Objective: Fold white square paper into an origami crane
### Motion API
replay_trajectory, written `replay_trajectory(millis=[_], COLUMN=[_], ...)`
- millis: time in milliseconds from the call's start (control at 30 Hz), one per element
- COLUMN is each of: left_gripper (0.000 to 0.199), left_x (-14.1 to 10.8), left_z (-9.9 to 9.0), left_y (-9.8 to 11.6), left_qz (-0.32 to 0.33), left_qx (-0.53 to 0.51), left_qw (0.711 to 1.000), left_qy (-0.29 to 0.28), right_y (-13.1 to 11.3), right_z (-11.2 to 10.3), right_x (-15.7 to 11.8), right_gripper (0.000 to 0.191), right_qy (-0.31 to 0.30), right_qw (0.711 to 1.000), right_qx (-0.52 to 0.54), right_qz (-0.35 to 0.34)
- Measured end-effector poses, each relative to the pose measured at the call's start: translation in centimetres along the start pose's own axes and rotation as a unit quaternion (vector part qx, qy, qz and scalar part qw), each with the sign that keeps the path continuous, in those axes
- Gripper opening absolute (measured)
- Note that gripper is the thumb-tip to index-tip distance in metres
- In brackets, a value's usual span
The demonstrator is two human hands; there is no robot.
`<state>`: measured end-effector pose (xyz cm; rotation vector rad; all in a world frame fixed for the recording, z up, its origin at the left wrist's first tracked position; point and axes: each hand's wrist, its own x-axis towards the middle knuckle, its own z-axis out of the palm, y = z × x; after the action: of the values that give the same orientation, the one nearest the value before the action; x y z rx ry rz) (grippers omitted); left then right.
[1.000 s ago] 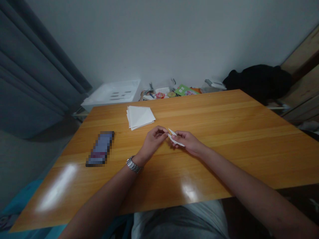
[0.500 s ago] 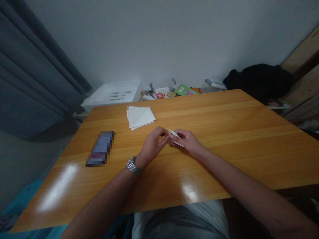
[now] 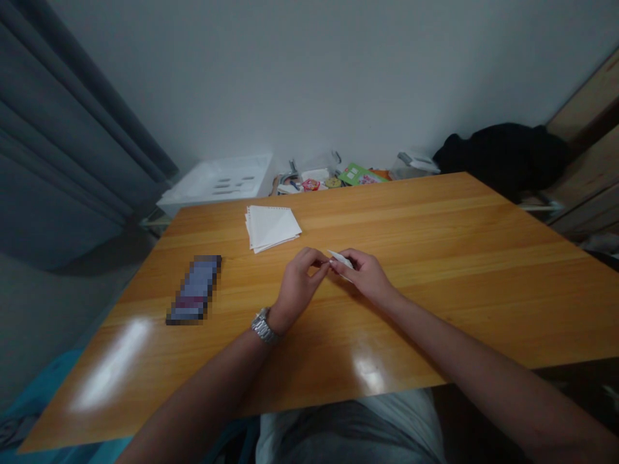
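Between my hands, above the middle of the wooden table (image 3: 411, 232), is a small folded white paper (image 3: 341, 258). My right hand (image 3: 363, 274) grips it, thumb on the near side and fingers behind. My left hand (image 3: 300, 281), with a silver watch (image 3: 264, 325) on the wrist, pinches at the paper's left edge, thumb and index fingertips together. The fingertips of both hands nearly touch. Beyond my left hand lies a stack of white paper sheets (image 3: 273, 227) with perforated edges.
A pixelated phone (image 3: 195, 289) lies at the left of the table. Past the far edge are a white foam tray (image 3: 222, 183), a green packet (image 3: 360, 174), small items and a plastic box (image 3: 414, 164). Black cloth (image 3: 503, 154) is piled at the back right.
My left hand and wrist have shifted slightly to the right. The paper in my right hand is tilted differently, and less of it shows below the thumb.
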<state>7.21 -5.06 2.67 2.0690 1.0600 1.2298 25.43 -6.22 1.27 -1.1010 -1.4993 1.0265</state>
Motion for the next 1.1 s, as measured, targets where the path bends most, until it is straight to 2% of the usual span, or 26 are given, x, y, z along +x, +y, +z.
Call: replay_trajectory(millis=[133,300,567,767,1100], left_gripper=[0.01,0.02,0.015,0.025,0.028], left_x=[-0.13,-0.11,-0.03,0.09,0.22], left_z=[0.34,0.64,0.66,0.86,0.85], left_y=[0.13,0.37,0.15,0.49,0.32], left_qz=[-0.05,-0.121,-0.096,-0.12,-0.133], left_qx=[-0.082,-0.175,-0.2,-0.246,-0.272], left_qw=[0.995,0.977,0.975,0.962,0.953], left_qy=[-0.002,0.024,0.005,0.018,-0.017], right_y=[-0.25,-0.3,-0.52,-0.61,-0.33], right_z=[-0.07,-0.12,0.07,0.33,0.47], right_x=[-0.01,-0.01,0.02,0.05,-0.01], right_gripper=[0.03,0.032,0.031,0.032,0.031], right_qy=[0.018,0.031,0.024,0.027,0.023], right_qw=[1.0,0.999,0.999,0.995,0.99], right_qx=[-0.003,-0.001,0.043,0.088,0.132], right_qz=[-0.008,-0.01,-0.003,0.032,0.037])
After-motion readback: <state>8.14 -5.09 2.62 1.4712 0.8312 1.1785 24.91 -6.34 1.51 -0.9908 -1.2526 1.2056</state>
